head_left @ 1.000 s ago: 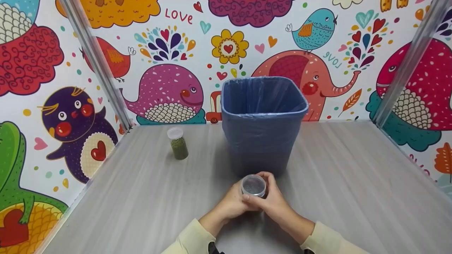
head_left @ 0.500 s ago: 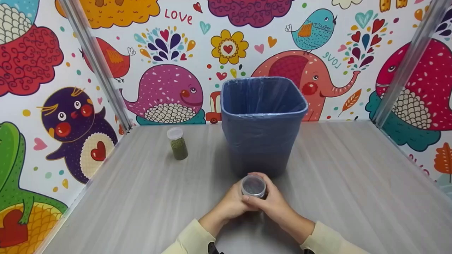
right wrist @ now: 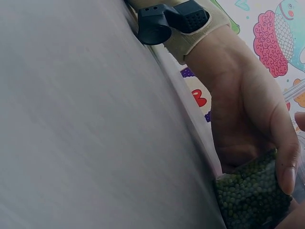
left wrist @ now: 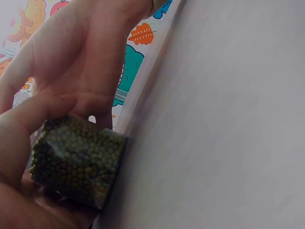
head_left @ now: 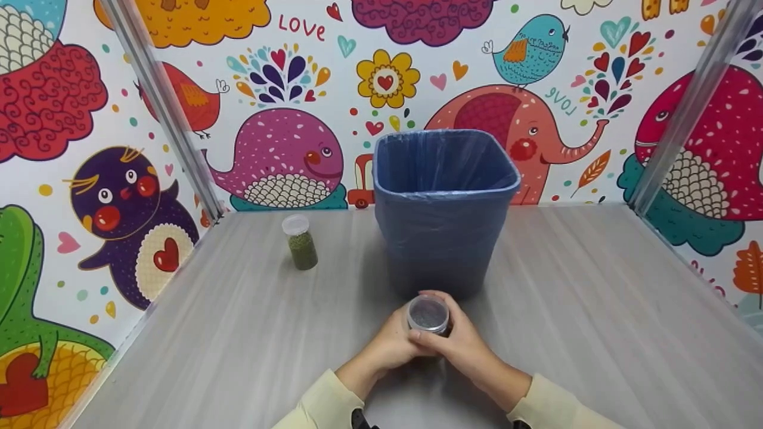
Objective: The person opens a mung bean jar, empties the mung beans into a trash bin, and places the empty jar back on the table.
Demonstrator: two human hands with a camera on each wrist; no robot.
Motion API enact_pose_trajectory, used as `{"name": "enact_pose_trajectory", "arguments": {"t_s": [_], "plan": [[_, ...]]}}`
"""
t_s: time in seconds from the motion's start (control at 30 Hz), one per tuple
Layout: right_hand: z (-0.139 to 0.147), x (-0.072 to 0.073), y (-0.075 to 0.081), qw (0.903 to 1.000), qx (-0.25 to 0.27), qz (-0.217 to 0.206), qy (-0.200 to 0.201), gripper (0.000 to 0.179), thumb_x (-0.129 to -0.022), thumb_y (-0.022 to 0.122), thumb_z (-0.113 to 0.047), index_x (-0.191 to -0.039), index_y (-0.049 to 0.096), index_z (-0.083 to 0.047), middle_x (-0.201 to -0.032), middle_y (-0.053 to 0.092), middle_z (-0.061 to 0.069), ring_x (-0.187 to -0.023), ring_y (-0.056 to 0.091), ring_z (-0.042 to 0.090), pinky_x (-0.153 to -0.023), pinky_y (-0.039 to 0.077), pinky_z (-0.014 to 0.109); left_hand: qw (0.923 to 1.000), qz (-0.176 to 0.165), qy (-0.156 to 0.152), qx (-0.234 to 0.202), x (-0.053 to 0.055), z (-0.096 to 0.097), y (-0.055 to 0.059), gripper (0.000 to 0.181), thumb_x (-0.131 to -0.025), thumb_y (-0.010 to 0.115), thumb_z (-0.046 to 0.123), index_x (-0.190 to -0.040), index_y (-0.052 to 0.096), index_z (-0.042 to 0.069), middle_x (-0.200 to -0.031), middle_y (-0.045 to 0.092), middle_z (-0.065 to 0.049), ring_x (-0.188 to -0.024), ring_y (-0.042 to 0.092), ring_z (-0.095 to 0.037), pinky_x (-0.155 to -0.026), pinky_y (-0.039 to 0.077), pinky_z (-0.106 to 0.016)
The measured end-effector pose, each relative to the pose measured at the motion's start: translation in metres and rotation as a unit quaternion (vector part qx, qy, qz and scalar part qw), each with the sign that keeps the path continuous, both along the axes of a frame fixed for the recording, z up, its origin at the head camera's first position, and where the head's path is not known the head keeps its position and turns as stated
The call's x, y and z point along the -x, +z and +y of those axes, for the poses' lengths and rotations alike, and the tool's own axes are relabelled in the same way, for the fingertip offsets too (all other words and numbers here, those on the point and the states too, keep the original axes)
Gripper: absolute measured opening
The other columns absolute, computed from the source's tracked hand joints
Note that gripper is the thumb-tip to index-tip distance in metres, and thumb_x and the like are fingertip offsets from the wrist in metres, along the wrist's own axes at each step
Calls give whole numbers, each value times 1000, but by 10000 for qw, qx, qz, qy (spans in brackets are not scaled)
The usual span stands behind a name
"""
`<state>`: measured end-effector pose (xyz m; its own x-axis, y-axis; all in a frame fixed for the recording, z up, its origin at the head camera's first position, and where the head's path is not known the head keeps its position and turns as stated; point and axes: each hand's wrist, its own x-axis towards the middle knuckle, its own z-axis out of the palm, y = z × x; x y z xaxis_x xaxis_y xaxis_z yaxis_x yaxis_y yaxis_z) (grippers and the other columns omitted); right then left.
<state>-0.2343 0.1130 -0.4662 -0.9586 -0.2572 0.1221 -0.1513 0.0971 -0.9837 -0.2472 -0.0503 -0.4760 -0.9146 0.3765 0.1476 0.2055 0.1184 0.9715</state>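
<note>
Both hands hold a clear jar (head_left: 428, 314) upright just in front of the bin. Green beans (left wrist: 78, 160) fill its lower part, and its round top faces up in the head view. My left hand (head_left: 390, 341) grips the jar's left side, its thumb (right wrist: 288, 174) lying along the wall in the right wrist view. My right hand (head_left: 462, 333) curls round the upper part from the right, with the thumb at the near rim and fingers at the far side. The jar's bottom is close to the table in both wrist views.
A blue bin (head_left: 441, 238) with a clear plastic liner stands behind the hands. Left of it, a second jar (head_left: 303, 247) of green beans with a whitish lid stands upright on the grey table (head_left: 238, 333). Printed walls (head_left: 268, 155) enclose the back and sides.
The right hand's fingers have shifted slightly left around the jar's far side. The jar, the left hand, the bin and the second jar stay in place.
</note>
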Motion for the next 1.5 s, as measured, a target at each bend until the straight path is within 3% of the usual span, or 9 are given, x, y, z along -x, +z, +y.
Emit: {"name": "enact_pose_trajectory", "arguments": {"t_s": [0.2,0.43,0.67,1.2,1.5], "plan": [[0,-1,-1,9999,83,-25,-103,84,-84,89,-18,-153,41,-9,-149,56,15,-133,55,28,-112,40,42,9998,-54,-109,-176,1,0,0,84,-71,89,-5,-148,55,-1,-135,67,-10,-123,60,-21,-109,45,-36],[-1,-2,-2,9992,86,-10,-402,78,-81,90,-16,-142,42,-6,-141,61,13,-129,57,25,-113,39,43,9997,-120,-90,-178,1,0,0,82,-72,89,-5,-147,56,1,-136,67,-10,-123,59,-21,-110,44,-39],[-1,-1,-2,9993,214,-210,-209,76,-84,89,-18,-141,39,-8,-144,57,15,-132,54,27,-114,37,44,9998,-111,-149,-94,2,0,1,83,-71,89,-5,-147,56,2,-134,67,-8,-120,59,-19,-108,46,-39],[-1,0,-1,9999,-24,-42,-128,73,-85,89,-18,-148,53,-9,-147,59,11,-133,55,25,-114,36,44,9995,-119,-155,-256,2,0,-1,83,-72,89,-7,-147,55,1,-136,66,-10,-124,59,-20,-110,45,-39],[0,1,-1,10000,14,-44,-17,73,-87,88,-18,-149,52,-9,-149,58,12,-134,55,27,-113,38,44,9998,-44,-180,-122,2,0,0,81,-74,90,-3,-147,55,0,-136,66,-9,-123,60,-20,-109,46,-38]]}}
